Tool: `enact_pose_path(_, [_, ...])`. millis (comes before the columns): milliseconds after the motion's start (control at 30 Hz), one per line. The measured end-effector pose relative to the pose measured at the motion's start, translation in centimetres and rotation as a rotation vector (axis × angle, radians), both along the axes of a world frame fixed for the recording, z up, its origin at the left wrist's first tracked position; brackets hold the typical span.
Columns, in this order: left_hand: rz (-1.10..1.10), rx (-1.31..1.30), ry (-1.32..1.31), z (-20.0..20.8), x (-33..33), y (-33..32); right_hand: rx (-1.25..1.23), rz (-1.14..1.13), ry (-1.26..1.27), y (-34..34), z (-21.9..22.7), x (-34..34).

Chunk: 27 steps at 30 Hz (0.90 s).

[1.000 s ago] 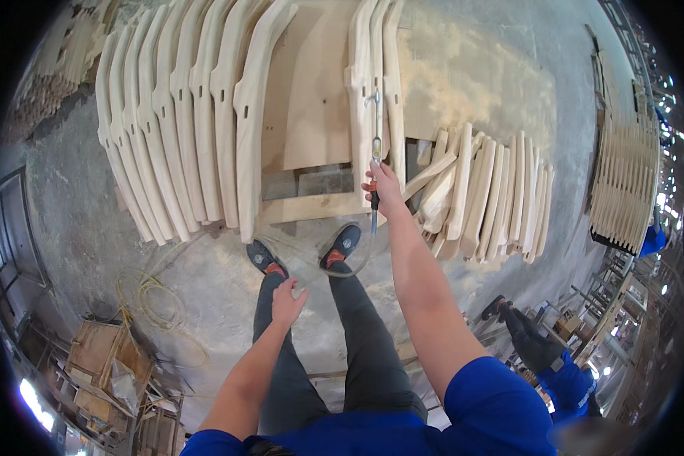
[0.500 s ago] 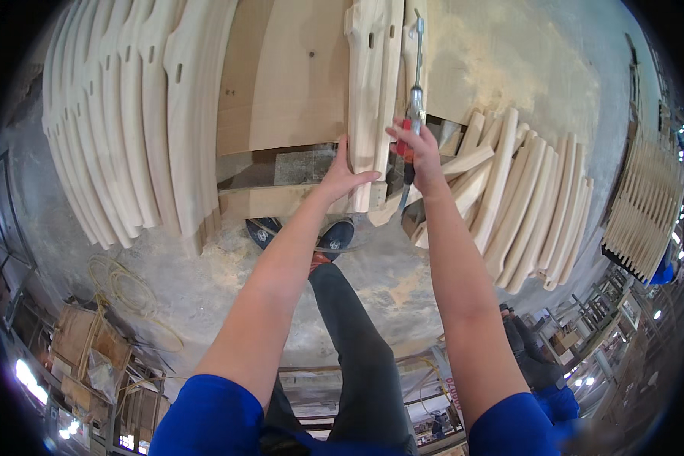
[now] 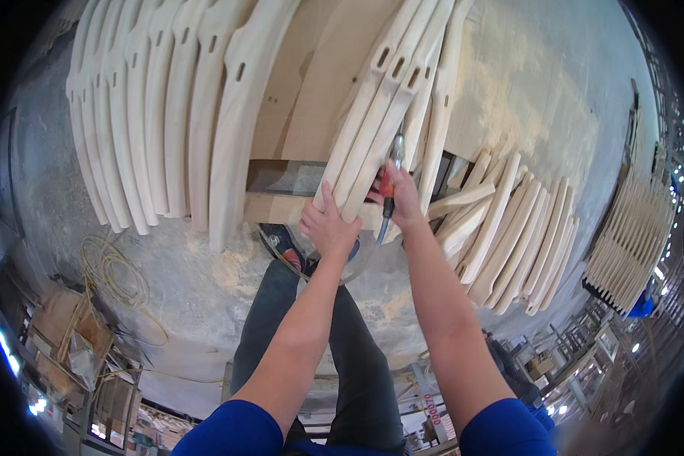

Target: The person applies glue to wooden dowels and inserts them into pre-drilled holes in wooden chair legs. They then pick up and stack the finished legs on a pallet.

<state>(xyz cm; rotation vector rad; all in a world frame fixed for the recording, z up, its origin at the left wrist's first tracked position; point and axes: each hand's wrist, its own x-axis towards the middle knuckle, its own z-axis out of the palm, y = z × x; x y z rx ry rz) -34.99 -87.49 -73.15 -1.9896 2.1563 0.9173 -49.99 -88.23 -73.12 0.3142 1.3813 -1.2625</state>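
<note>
My left hand (image 3: 330, 226) is closed around the near ends of three long pale wooden pieces (image 3: 372, 121), which lie side by side and slant away to the upper right. Each has a short oval slot toward its far part. My right hand (image 3: 404, 199) grips an air blow gun (image 3: 388, 186) with a red and black handle and a metal front, just right of those pieces. A hose runs down from its handle, and its tip is hard to make out against the wood. More slotted pieces (image 3: 435, 137) lie just beyond the blow gun.
A row of slotted wooden pieces (image 3: 235, 129) stands at left. A wide brown board (image 3: 304, 83) lies beneath the work, with a wooden rail (image 3: 273, 207) at its near side. Shorter wooden pieces (image 3: 509, 235) are heaped at right. Coiled hose (image 3: 114, 266) lies on the floor.
The slotted pieces under my left hand have gone from nearly straight to slanted and spread side by side. The blow gun has come lower and nearer. My view has shifted a little.
</note>
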Motion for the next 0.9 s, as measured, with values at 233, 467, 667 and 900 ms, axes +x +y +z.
enact_pose_path(233, [-0.044, -0.039, -0.119, 1.1, 6.8, -0.6, 0.222, -0.034, 0.106, 3.5, 3.5, 4.3])
enact_pose_path(467, [-0.032, 0.108, -0.019, 0.1, 8.0, -1.5, 0.277, 0.027, 0.249, 4.2, 4.8, 3.5])
enact_pose_path(667, [0.398, 0.991, 0.931, -2.6, 11.3, -3.4, 0.248, 0.081, 0.285, 1.7, 5.3, 1.0])
enact_pose_path(900, [0.791, 1.298, 0.893, -7.5, 18.5, -6.9, 0.388, 0.348, 0.578, -5.6, 3.1, -4.2])
